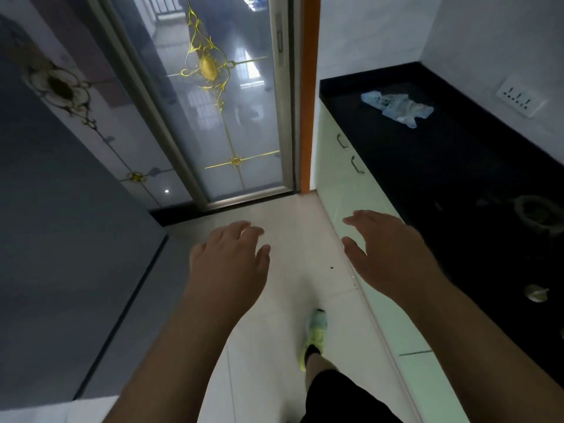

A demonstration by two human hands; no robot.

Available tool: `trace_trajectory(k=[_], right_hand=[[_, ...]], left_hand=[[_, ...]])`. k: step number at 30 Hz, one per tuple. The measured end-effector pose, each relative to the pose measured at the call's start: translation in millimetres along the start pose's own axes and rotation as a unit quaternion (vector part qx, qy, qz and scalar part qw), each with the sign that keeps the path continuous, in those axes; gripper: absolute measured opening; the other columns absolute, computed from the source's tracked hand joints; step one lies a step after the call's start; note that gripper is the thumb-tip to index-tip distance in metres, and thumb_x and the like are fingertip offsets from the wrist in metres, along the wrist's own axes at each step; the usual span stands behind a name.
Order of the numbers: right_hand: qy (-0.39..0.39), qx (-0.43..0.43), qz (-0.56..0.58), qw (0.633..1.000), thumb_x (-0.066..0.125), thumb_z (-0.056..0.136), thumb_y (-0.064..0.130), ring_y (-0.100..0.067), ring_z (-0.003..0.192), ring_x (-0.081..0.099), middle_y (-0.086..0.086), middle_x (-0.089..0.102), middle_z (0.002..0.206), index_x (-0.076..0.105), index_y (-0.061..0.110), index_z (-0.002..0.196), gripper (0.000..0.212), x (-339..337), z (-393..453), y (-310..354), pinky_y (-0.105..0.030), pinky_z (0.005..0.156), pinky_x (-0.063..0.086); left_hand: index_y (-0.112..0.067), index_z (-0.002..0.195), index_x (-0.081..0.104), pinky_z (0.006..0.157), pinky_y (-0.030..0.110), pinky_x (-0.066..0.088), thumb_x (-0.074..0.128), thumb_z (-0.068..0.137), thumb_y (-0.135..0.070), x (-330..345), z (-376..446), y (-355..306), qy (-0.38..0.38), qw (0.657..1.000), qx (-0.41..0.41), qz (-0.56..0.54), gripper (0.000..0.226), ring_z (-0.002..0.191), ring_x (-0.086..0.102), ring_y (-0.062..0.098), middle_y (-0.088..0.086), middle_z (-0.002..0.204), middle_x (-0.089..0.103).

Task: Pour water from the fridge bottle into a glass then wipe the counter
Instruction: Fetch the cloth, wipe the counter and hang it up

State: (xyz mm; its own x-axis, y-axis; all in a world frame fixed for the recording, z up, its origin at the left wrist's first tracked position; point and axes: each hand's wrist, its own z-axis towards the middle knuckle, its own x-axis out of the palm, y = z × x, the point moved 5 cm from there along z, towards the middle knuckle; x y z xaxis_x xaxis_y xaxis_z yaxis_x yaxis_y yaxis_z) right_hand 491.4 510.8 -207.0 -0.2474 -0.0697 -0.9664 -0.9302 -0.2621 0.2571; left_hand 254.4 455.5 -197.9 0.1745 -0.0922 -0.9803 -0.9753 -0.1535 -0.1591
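Head view is showing the left hand [229,257] and right hand [387,251] hanging open, holding nothing. No bottle or glass is appearing; a cloth [396,108] is lying far beyond the right hand on the tabletop [457,166]. Everything seems still ahead.

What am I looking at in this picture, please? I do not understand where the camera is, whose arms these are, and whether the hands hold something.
There is no machine here. A person wears one wide-angle camera on the head, looking forward and down, so you see that person's own arms. The left hand and the right hand are both stretched out over the floor, fingers relaxed, holding nothing. On the right runs a dark counter above pale cabinets. A crumpled light cloth lies on the counter, far from the hands. Ahead stands a glass door with gold ornament. Below, one shoe shows on the tiled floor. No bottle or glass is clearly visible.
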Motion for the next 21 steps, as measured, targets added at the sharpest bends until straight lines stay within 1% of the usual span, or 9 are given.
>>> trace_trajectory(k=[7,11,14,17,19,21], right_hand=[[-0.012,0.013,0.043,0.999,0.053,0.101,0.043,-0.021,0.134,0.053,0.002,0.057,0.146,0.055,0.024,0.144,0.046,12.5,157.2,-20.2,-0.039,0.11,0.04],[-0.013,0.001,0.039,0.999,0.055,0.101,0.043,-0.021,0.125,0.058,0.001,0.061,0.139,0.059,0.023,0.138,0.043,3.1,237.5,-28.0,-0.038,0.104,0.046],[-0.019,0.011,0.043,0.999,0.059,0.099,0.042,-0.023,0.121,0.062,-0.001,0.065,0.134,0.063,0.021,0.133,0.04,-9.5,283.1,-38.5,-0.041,0.101,0.052],[-0.024,0.032,0.04,0.998,0.061,0.098,0.041,-0.024,0.121,0.062,-0.001,0.065,0.134,0.064,0.021,0.133,0.04,-15.6,321.5,-53.1,-0.041,0.101,0.052],[-0.023,0.059,0.03,0.998,0.059,0.099,0.042,-0.022,0.121,0.06,0.001,0.063,0.137,0.063,0.022,0.135,0.041,-15.5,346.2,-66.1,-0.038,0.099,0.049],[-0.023,0.091,0.023,0.995,0.058,0.099,0.043,-0.022,0.122,0.059,0.003,0.062,0.139,0.062,0.023,0.136,0.042,-13.3,369.4,-79.7,-0.038,0.098,0.049]], left_hand=[[-0.038,0.154,0.038,0.118,0.045,0.033,0.04,0.106,-0.05,-25.4,144.6,-2.5,-0.006,1.0,0.007,0.027,0.05,0.148,0.039,0.016,-0.011,0.16,0.043],[-0.037,0.151,0.043,0.116,0.045,0.035,0.041,0.105,-0.051,-38.5,219.9,-5.0,-0.015,1.0,0.006,0.025,0.048,0.145,0.042,0.016,-0.011,0.157,0.046],[-0.037,0.152,0.04,0.116,0.045,0.035,0.043,0.104,-0.051,-44.3,268.4,-12.0,-0.009,1.0,0.012,0.006,0.05,0.145,0.043,0.017,-0.009,0.157,0.046],[-0.037,0.153,0.039,0.116,0.046,0.037,0.043,0.104,-0.052,-47.2,321.5,-20.5,-0.002,0.999,0.041,-0.007,0.051,0.143,0.045,0.018,-0.009,0.157,0.046],[-0.036,0.154,0.039,0.118,0.046,0.037,0.043,0.104,-0.051,-45.1,362.0,-26.0,0.008,0.998,0.062,-0.019,0.052,0.146,0.042,0.017,-0.009,0.159,0.044],[-0.035,0.154,0.038,0.121,0.046,0.034,0.043,0.105,-0.05,-39.8,404.5,-32.2,0.021,0.996,0.088,-0.023,0.052,0.149,0.037,0.017,-0.009,0.161,0.04]])
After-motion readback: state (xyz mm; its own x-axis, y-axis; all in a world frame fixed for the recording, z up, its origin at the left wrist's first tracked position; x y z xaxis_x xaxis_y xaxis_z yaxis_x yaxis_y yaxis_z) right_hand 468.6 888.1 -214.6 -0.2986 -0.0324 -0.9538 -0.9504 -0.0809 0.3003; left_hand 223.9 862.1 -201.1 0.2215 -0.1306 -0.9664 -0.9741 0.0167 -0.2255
